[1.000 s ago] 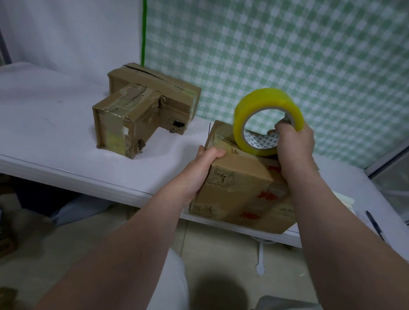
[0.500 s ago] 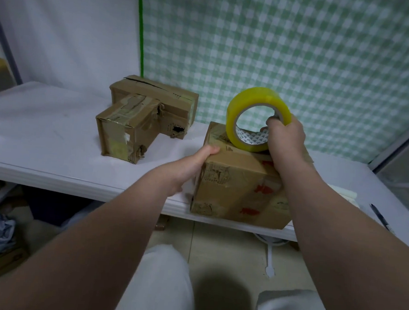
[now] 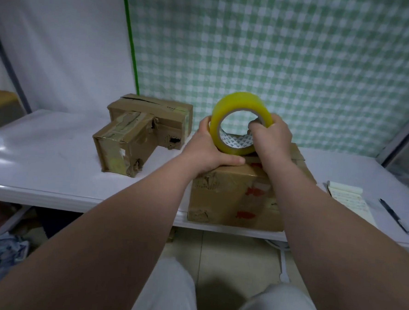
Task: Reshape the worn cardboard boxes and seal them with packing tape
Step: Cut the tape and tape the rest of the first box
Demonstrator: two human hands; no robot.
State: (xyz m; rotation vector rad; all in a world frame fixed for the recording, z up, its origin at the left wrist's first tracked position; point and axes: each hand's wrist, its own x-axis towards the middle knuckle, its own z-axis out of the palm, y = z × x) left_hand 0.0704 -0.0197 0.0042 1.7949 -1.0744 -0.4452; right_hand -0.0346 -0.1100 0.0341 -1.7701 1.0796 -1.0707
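I judge this to be the sealing step, at its start: no strip has been pulled free that I can see. My left grip (image 3: 206,150) is wrapped round the left side of the yellow tape roll (image 3: 240,100), thumb lying flat on the top of the near box (image 3: 229,194). The roll stands on edge on that top. My right grip (image 3: 271,139) clasps its right side, with fingers hooked into the core. The box sits at the front edge of the table (image 3: 43,149), flaps down, its corners scuffed.

Next I would need to find the loose end, peel it and press it down at one edge of the seam. I cannot make out the end on the roll, so that calls for feeling round it.

On the white table, to the left, a small torn box (image 3: 120,147) butts against a longer box (image 3: 158,111) behind it; both look patched already. At the right lie a notepad (image 3: 349,199) and, just beyond it, a pen (image 3: 395,216). Behind hang a white sheet (image 3: 62,38), a green strip (image 3: 131,42) and a green gingham cloth (image 3: 288,52).
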